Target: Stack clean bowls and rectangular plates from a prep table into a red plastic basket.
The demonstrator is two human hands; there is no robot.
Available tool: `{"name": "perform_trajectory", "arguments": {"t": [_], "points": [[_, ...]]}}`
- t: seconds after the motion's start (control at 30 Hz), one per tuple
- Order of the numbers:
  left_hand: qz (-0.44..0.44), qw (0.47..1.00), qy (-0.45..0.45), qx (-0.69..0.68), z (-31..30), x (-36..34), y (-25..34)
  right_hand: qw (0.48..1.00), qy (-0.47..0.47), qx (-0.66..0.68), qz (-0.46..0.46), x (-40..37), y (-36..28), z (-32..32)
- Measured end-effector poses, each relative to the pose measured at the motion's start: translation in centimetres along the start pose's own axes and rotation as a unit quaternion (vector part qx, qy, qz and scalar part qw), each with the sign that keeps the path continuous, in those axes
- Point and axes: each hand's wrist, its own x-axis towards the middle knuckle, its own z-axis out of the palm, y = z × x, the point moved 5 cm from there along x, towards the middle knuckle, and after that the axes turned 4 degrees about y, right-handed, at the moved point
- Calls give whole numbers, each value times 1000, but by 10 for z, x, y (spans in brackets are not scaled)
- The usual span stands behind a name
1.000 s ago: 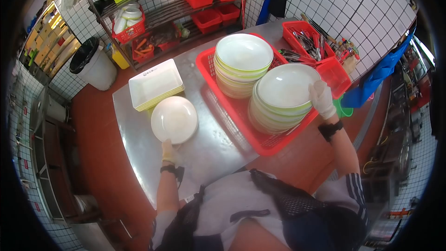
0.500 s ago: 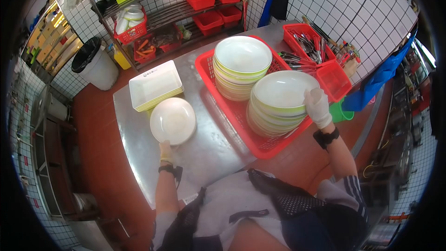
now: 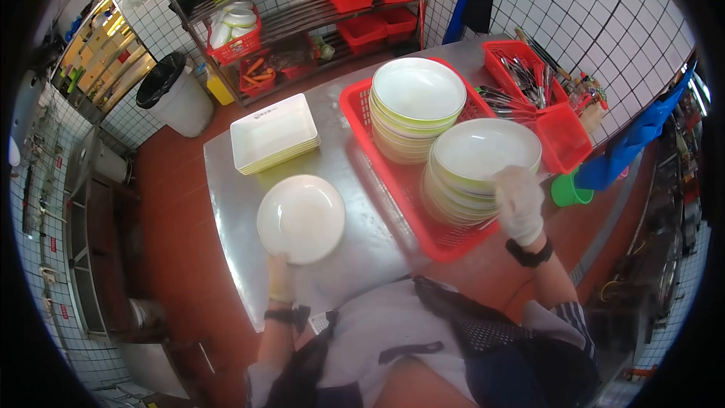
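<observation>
A round white plate (image 3: 300, 218) is over the left part of the metal table (image 3: 362, 257); my left hand (image 3: 280, 278), gloved, grips its near edge. Beyond it stand stacked white rectangular trays (image 3: 273, 133). My right hand (image 3: 519, 202), in a white glove, is at the near right rim of the front stack of green-rimmed plates (image 3: 487, 153); its fingers are bent, and whether they grip the rim is unclear. This stack and a second plate stack (image 3: 419, 91) stand in a red perforated basket (image 3: 364, 147).
Red bins of utensils (image 3: 521, 75) and an empty red bin (image 3: 563, 138) lie at the back right. Behind the table is a metal shelf (image 3: 291, 19) with red bins. A grey trash bin (image 3: 181, 106) stands left, a green bucket (image 3: 570, 190) right.
The round plate in my left hand has come nearer to me, away from the rectangular trays. My right hand has shifted down and left along the front stack's rim. The whole view has shifted slightly.
</observation>
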Motion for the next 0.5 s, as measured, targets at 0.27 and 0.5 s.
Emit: {"name": "perform_trajectory", "arguments": {"t": [0.27,0.5], "points": [[-68,990,-65,-104,45,-80,67,948,-17,303,-95,71,-118,52],[-75,975,-210,9,121,-125,129,935,-123,307,-125,37,-99,37]]}}
